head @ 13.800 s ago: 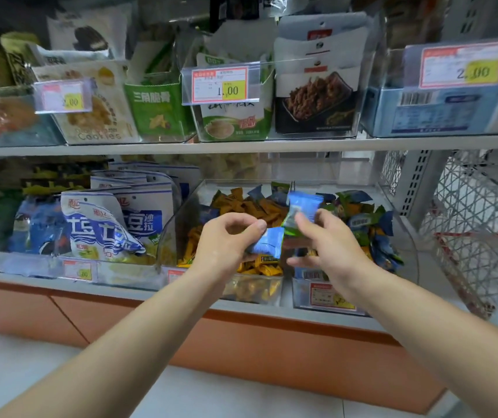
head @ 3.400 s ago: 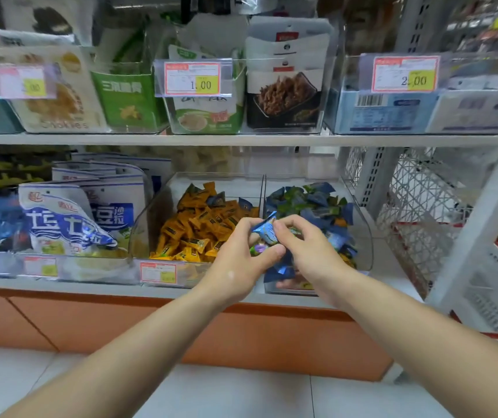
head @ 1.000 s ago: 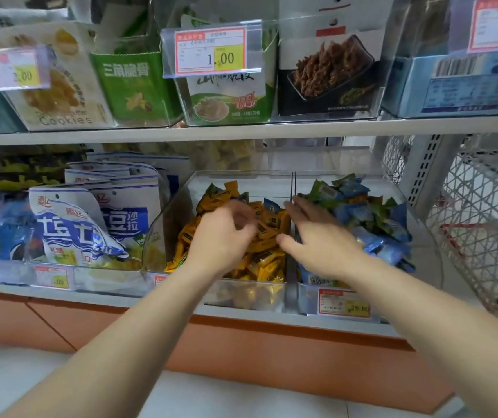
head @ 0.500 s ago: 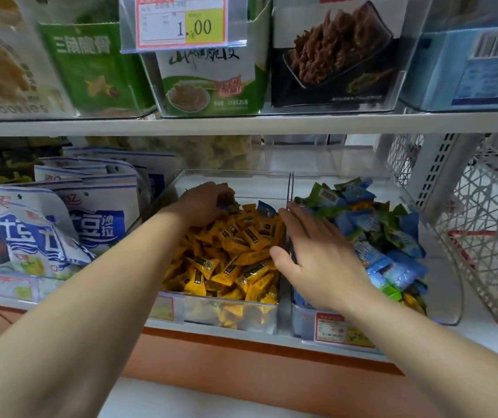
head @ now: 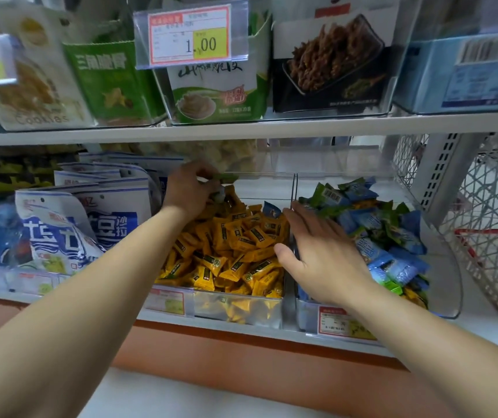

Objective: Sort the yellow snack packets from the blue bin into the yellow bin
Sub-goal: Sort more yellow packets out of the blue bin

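While the left hand pinches a green packet at upper centre, the right hand lies open at the edge of the blue bin; yellow snack packets sit lower right, so digging gently there seems best.

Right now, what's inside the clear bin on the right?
Blue packets and green packets fill the right bin, a few yellow packets at its front corner. The right hand covers its left front; what lies beneath cannot be seen.
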### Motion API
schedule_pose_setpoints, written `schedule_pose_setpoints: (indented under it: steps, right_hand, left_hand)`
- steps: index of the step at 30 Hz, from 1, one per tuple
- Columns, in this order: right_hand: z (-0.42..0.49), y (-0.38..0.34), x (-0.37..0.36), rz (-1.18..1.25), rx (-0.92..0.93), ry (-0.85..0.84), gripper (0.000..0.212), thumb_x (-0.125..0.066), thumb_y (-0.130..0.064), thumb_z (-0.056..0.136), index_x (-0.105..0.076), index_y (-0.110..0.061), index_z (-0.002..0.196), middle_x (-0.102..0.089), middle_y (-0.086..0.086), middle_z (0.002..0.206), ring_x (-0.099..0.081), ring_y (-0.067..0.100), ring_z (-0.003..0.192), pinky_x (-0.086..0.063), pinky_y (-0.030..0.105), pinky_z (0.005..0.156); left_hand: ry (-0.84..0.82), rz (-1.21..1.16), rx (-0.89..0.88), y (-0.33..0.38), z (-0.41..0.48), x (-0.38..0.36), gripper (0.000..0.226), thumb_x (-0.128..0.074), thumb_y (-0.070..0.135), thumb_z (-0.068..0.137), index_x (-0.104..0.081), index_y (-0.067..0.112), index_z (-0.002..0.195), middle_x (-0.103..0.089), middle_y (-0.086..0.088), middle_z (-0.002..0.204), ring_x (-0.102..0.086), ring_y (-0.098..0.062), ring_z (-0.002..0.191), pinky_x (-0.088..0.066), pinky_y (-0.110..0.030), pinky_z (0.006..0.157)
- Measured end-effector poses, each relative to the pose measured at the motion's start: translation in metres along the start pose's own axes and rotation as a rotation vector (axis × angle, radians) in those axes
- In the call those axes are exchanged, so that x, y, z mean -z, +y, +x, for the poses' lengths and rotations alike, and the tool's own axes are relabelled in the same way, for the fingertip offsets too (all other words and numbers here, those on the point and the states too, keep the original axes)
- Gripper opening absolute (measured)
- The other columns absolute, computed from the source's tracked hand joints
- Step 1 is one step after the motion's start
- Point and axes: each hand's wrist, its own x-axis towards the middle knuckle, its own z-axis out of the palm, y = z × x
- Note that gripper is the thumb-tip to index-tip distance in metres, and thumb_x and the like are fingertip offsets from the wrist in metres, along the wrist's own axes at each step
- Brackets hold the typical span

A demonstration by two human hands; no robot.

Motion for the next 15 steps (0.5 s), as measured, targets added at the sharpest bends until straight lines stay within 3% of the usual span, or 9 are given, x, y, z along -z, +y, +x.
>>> schedule_pose_setpoints:
  steps: [2,5,10,12,15]
  right_hand:
    - [0.002,0.001,0.002,0.014,0.001,-0.014,0.077,-0.020,-0.069,0.089,-0.022,-0.026,0.153,-0.018,0.000,0.163,-0.029,0.025,0.144,-0.029,0.042,0.114]
    - [0.007,0.002,0.012,0.103,-0.011,-0.006,0.082,-0.039,-0.072,0.085,-0.022,-0.027,0.152,-0.020,0.000,0.161,-0.026,0.024,0.144,-0.030,0.040,0.113]
    - [0.009,-0.016,0.035,0.351,0.151,0.206,0.110,-0.056,-0.081,0.068,-0.006,-0.033,0.153,-0.019,-0.003,0.158,-0.029,0.022,0.143,-0.035,0.037,0.110]
    - [0.004,-0.026,0.036,0.437,0.204,0.157,0.114,-0.064,-0.080,0.064,-0.001,-0.043,0.152,-0.018,-0.005,0.156,-0.034,0.022,0.139,-0.041,0.039,0.108]
    - [0.000,-0.027,0.036,0.510,0.204,0.091,0.104,-0.070,-0.068,0.072,-0.006,-0.047,0.152,-0.030,-0.004,0.146,-0.044,0.013,0.124,-0.045,0.029,0.097]
  left_hand:
    - [0.024,-0.074,0.046,0.016,-0.010,0.011,0.010,-0.076,0.017,0.085,-0.071,0.023,0.091,-0.064,0.019,0.086,-0.056,0.008,0.079,-0.037,-0.001,0.062]
    - [-0.020,-0.296,0.126,0.039,-0.042,0.021,0.016,-0.075,0.014,0.087,-0.068,0.028,0.086,-0.069,0.013,0.089,-0.068,-0.005,0.078,-0.047,-0.008,0.060]
    - [-0.152,-0.728,0.327,0.073,-0.096,0.020,0.014,-0.072,0.006,0.088,-0.068,0.009,0.101,-0.073,0.000,0.084,-0.073,-0.011,0.072,-0.053,-0.018,0.059]
    - [-0.206,-0.847,0.426,0.083,-0.110,0.017,0.017,-0.072,0.009,0.088,-0.067,0.009,0.104,-0.075,-0.001,0.084,-0.073,-0.012,0.075,-0.054,-0.019,0.060]
    - [-0.339,-1.058,0.522,0.093,-0.124,0.015,0.035,-0.074,0.013,0.085,-0.063,0.005,0.118,-0.076,-0.012,0.100,-0.075,-0.021,0.086,-0.056,-0.023,0.063]
